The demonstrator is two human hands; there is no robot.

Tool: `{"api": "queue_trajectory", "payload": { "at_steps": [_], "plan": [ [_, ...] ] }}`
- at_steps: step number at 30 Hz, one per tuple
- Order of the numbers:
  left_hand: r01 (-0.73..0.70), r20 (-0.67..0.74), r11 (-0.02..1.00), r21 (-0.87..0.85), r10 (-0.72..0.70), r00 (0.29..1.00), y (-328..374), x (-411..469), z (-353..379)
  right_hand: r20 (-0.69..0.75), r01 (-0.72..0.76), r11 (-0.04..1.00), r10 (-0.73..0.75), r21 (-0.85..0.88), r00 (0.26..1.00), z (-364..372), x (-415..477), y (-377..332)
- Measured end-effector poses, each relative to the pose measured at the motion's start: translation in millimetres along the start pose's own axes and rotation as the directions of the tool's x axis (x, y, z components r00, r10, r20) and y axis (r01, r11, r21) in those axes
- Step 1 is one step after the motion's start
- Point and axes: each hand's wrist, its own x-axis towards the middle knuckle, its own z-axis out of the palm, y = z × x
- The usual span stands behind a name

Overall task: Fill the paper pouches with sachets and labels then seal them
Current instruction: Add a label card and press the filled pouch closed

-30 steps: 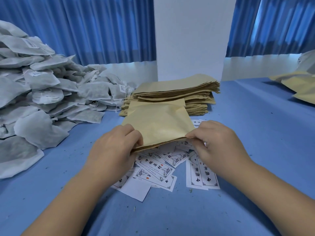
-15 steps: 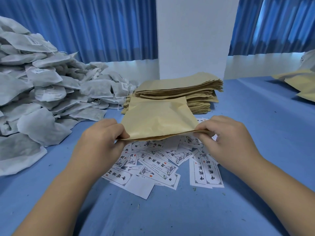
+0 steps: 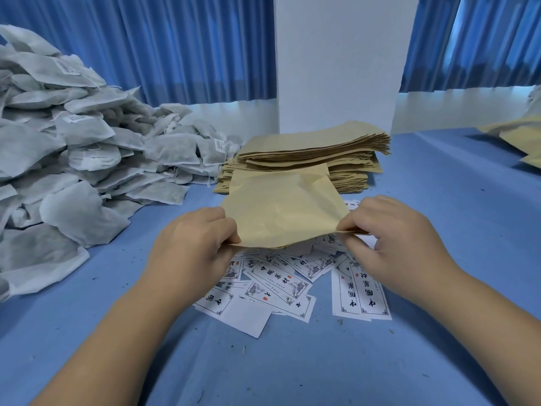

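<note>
- Foreground: two bare forearms reach forward over a blue surface (image 3: 439, 347).
- Left hand (image 3: 193, 244): fingers curled, thumb and fingers pinching the near left corner of a single paper pouch (image 3: 281, 212).
- Right hand (image 3: 392, 244): fingers curled, pinching the near right corner of the same pouch; the paper layers at this corner appear slightly parted.
- Paper pouch: tan and lightly creased, held clear of the surface between both hands. Its near edge hangs over the labels and its far edge points toward the pouch stack.
- Labels (image 3: 281, 282): a loose scatter of white printed slips with black characters and small pictures. They lie flat and overlapping on the surface, directly beneath and just in front of the held pouch.
- Pouch stack (image 3: 316, 153): a thick pile of flat tan pouches resting on the surface behind the held pouch.
- Sachets (image 3: 73, 159): a large heap of grey-white filled bags at left, spreading toward the stack.
- Further pouches (image 3: 524, 142): tan, at the far right edge.
- Background: a white pillar (image 3: 336, 63) between blue curtains (image 3: 175, 45).
</note>
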Motion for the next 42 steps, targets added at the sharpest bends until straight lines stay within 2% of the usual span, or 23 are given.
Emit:
{"api": "queue_trajectory", "payload": {
  "at_steps": [6, 9, 13, 20, 25, 30, 36, 42],
  "plan": [
    [-0.031, 0.018, 0.999, 0.043, 0.030, 0.999, 7.9, 1.9, 2.1, 0.027, 0.101, 0.994, -0.100, -0.049, 0.995, 2.6, 0.6, -0.2],
    [-0.076, 0.037, 0.995, 0.070, 0.073, 0.997, 13.6, 4.0, 6.1, -0.005, 0.099, 0.994, -0.100, -0.052, 0.995, 4.5, 0.2, -0.4],
    [-0.065, 0.006, 0.996, 0.061, 0.065, 0.998, 15.0, 4.0, 7.8, -0.036, 0.087, 0.996, -0.088, -0.030, 0.995, 6.4, -0.7, -0.8],
    [-0.050, 0.029, 0.996, 0.080, 0.048, 0.998, 15.5, 2.5, 9.4, -0.017, 0.124, 0.992, -0.125, -0.033, 0.992, 8.1, -2.9, -6.4],
    [-0.143, 0.039, 0.986, 0.091, 0.140, 0.989, 23.5, 6.5, 15.0, -0.011, 0.106, 0.994, -0.106, -0.031, 0.994, 10.2, -3.3, -9.4],
    [-0.155, 0.027, 0.986, 0.067, 0.154, 0.988, 21.6, 5.6, 15.1, 0.048, 0.135, 0.990, -0.133, -0.046, 0.990, 13.9, -3.2, -11.6],
    [-0.108, 0.008, 0.991, 0.078, 0.108, 0.994, 31.2, 6.9, 15.5, -0.038, 0.247, 0.967, -0.250, -0.054, 0.968, 16.2, -1.8, -15.6],
    [-0.201, -0.002, 0.976, 0.083, 0.202, 0.979, 36.2, 9.7, 17.1, -0.059, 0.223, 0.971, -0.229, -0.082, 0.972, 17.2, -2.1, -17.4]
  ]
}}
